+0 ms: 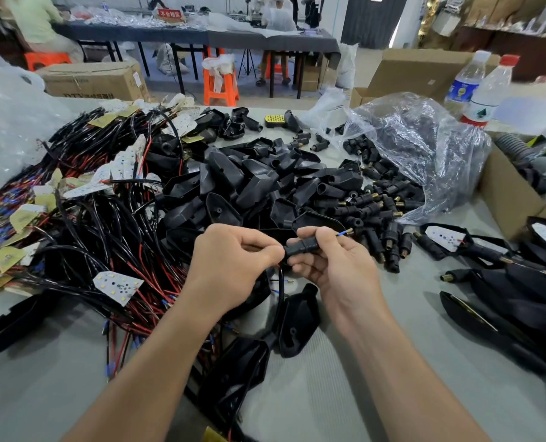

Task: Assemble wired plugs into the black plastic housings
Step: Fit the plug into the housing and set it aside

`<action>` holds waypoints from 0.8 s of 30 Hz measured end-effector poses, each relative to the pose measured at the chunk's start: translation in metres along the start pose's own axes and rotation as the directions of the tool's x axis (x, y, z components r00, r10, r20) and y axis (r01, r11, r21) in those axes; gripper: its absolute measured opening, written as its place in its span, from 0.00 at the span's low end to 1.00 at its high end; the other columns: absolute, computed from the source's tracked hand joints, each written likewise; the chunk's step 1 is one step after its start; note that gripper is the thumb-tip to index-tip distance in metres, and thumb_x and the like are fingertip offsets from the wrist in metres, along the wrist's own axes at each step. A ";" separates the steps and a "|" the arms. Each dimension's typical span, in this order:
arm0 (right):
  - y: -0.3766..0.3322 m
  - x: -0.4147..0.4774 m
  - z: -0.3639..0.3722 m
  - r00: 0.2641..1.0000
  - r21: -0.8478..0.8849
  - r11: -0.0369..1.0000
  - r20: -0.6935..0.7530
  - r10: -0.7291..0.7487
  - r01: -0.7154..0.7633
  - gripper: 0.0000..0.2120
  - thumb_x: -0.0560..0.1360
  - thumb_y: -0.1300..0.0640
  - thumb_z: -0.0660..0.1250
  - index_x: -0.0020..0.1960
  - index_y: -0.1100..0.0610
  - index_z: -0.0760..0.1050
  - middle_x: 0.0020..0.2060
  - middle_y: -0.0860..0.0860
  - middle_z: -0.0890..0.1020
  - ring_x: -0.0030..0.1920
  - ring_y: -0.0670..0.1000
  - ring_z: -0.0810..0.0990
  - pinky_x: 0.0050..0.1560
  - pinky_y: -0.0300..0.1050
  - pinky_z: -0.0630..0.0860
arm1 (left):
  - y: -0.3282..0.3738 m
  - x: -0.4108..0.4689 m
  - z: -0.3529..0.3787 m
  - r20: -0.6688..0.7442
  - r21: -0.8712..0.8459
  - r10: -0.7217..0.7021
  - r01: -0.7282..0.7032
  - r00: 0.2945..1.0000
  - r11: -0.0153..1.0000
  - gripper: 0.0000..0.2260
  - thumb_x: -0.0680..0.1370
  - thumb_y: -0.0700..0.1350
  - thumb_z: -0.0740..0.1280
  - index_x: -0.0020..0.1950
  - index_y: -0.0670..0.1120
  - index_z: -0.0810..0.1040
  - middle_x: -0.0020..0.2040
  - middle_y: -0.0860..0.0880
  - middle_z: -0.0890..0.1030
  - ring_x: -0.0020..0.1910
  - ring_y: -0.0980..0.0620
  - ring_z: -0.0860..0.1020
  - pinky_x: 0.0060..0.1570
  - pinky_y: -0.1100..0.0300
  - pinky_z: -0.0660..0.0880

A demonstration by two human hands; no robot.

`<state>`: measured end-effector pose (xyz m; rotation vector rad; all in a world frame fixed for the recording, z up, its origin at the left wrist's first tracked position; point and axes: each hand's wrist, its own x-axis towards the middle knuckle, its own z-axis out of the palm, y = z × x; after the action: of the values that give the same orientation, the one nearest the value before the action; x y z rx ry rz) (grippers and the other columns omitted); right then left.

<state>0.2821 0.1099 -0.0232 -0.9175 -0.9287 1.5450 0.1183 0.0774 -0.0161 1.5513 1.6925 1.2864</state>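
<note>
My right hand (332, 260) pinches a small black plug (303, 245) held sideways above the table, and a blue-tipped wire end (343, 233) pokes out past its right end. My left hand (233, 263) grips the black cable (280, 291) right at the plug's left end. That cable drops down to a black plastic housing (297, 323) lying on the grey table below my hands. Just beyond my hands lies a heap of empty black housings (252, 183).
A tangle of black and red wires with LED boards (83, 218) fills the left. Loose plugs (383, 218) spill from a clear plastic bag (425, 148) at right. Finished pieces (504, 282) lie at far right, beside a cardboard box (507, 193) and two water bottles (485, 87).
</note>
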 end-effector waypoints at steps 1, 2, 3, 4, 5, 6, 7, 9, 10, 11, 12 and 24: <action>-0.001 0.000 0.000 1.000 0.018 1.000 0.002 0.010 -0.010 0.15 0.86 0.58 0.58 0.51 0.64 0.81 0.45 0.63 0.87 0.36 0.53 0.84 0.37 0.42 0.81 | 0.000 0.000 0.001 -0.007 -0.046 -0.002 0.002 1.000 0.999 0.08 0.68 0.51 0.78 0.40 0.66 0.86 0.34 0.59 0.85 0.34 0.62 0.84 0.36 0.74 0.75; -0.002 0.000 -0.001 1.000 0.035 0.999 0.002 0.017 -0.017 0.15 0.86 0.57 0.58 0.52 0.64 0.81 0.46 0.63 0.87 0.36 0.53 0.85 0.37 0.42 0.81 | -0.001 0.002 0.000 -0.012 -0.102 -0.017 0.015 1.000 0.995 0.09 0.68 0.50 0.79 0.42 0.66 0.87 0.36 0.59 0.86 0.38 0.62 0.85 0.40 0.72 0.78; -0.003 0.000 -0.001 1.000 0.047 0.999 0.000 0.020 -0.019 0.15 0.86 0.57 0.58 0.52 0.64 0.81 0.45 0.63 0.87 0.36 0.53 0.85 0.36 0.41 0.81 | -0.002 0.003 -0.002 -0.014 -0.140 -0.037 0.035 0.999 0.989 0.10 0.69 0.49 0.79 0.43 0.65 0.87 0.39 0.59 0.87 0.41 0.60 0.86 0.45 0.68 0.80; -0.004 0.000 -0.002 1.000 0.056 0.998 -0.004 0.019 -0.019 0.15 0.86 0.58 0.58 0.52 0.64 0.81 0.45 0.63 0.87 0.35 0.52 0.85 0.36 0.41 0.81 | -0.004 0.006 -0.005 -0.014 -0.151 -0.056 0.053 0.998 0.987 0.10 0.70 0.48 0.79 0.43 0.64 0.88 0.39 0.58 0.87 0.42 0.59 0.86 0.47 0.63 0.81; -0.005 0.000 -0.002 1.000 0.063 0.998 -0.009 0.019 -0.018 0.15 0.86 0.58 0.59 0.52 0.64 0.81 0.44 0.62 0.87 0.35 0.52 0.85 0.36 0.41 0.81 | -0.006 0.007 -0.007 -0.006 -0.147 -0.071 0.070 0.997 0.987 0.09 0.72 0.46 0.79 0.43 0.63 0.88 0.39 0.56 0.88 0.41 0.57 0.87 0.48 0.60 0.81; -0.005 0.000 -0.001 1.000 0.068 0.997 -0.013 0.019 -0.018 0.14 0.86 0.58 0.59 0.51 0.64 0.81 0.44 0.62 0.87 0.34 0.52 0.84 0.35 0.40 0.81 | -0.006 0.007 -0.009 0.009 -0.143 -0.086 0.086 0.996 0.986 0.09 0.73 0.46 0.79 0.42 0.61 0.88 0.38 0.54 0.87 0.40 0.56 0.86 0.47 0.58 0.81; -0.005 0.000 -0.001 1.000 0.069 0.997 -0.014 0.020 -0.019 0.14 0.85 0.58 0.59 0.51 0.64 0.81 0.44 0.62 0.87 0.34 0.52 0.84 0.35 0.40 0.81 | -0.006 0.007 -0.009 0.025 -0.141 -0.097 0.099 0.995 0.985 0.08 0.73 0.46 0.79 0.42 0.60 0.89 0.36 0.53 0.87 0.38 0.55 0.86 0.46 0.58 0.81; -0.003 -0.002 0.001 1.000 0.049 0.998 -0.009 0.027 -0.027 0.14 0.85 0.57 0.60 0.52 0.64 0.81 0.45 0.62 0.87 0.34 0.52 0.84 0.36 0.40 0.81 | -0.004 0.005 -0.007 0.049 -0.113 -0.096 0.101 0.994 0.988 0.06 0.70 0.48 0.80 0.41 0.60 0.88 0.34 0.53 0.87 0.36 0.55 0.86 0.44 0.58 0.81; -0.002 -0.003 0.002 0.999 0.037 0.999 -0.004 0.032 -0.032 0.13 0.85 0.57 0.60 0.52 0.64 0.81 0.46 0.62 0.87 0.35 0.52 0.84 0.36 0.40 0.81 | -0.003 0.004 -0.006 0.053 -0.097 -0.089 0.094 0.995 0.991 0.06 0.68 0.50 0.80 0.40 0.61 0.88 0.34 0.54 0.86 0.35 0.56 0.86 0.42 0.59 0.81; -0.001 -0.004 0.003 0.999 0.031 0.999 0.001 0.035 -0.035 0.13 0.85 0.57 0.61 0.52 0.64 0.81 0.47 0.62 0.87 0.35 0.52 0.83 0.37 0.40 0.81 | -0.002 0.003 -0.005 0.053 -0.093 -0.081 0.085 0.995 0.992 0.07 0.67 0.50 0.80 0.41 0.61 0.88 0.34 0.55 0.86 0.34 0.57 0.85 0.42 0.60 0.80; -0.001 -0.005 0.003 0.999 0.031 0.999 0.006 0.036 -0.037 0.13 0.84 0.56 0.62 0.52 0.64 0.81 0.47 0.61 0.87 0.36 0.52 0.83 0.37 0.41 0.81 | -0.002 0.003 -0.005 0.053 -0.096 -0.071 0.076 0.996 0.992 0.10 0.66 0.51 0.80 0.44 0.62 0.87 0.35 0.55 0.87 0.34 0.57 0.85 0.41 0.62 0.79; -0.006 -0.001 -0.001 0.998 0.106 0.994 -0.067 0.013 -0.005 0.10 0.83 0.58 0.65 0.51 0.64 0.81 0.42 0.61 0.87 0.35 0.50 0.85 0.37 0.39 0.82 | 0.001 0.001 -0.001 0.048 -0.101 -0.103 0.108 0.994 0.989 0.07 0.72 0.46 0.79 0.40 0.59 0.87 0.33 0.52 0.86 0.34 0.55 0.85 0.38 0.64 0.77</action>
<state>0.2852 0.1098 -0.0179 -0.8935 -0.7879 1.5465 0.1175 0.0781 -0.0139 1.4008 1.6320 1.2580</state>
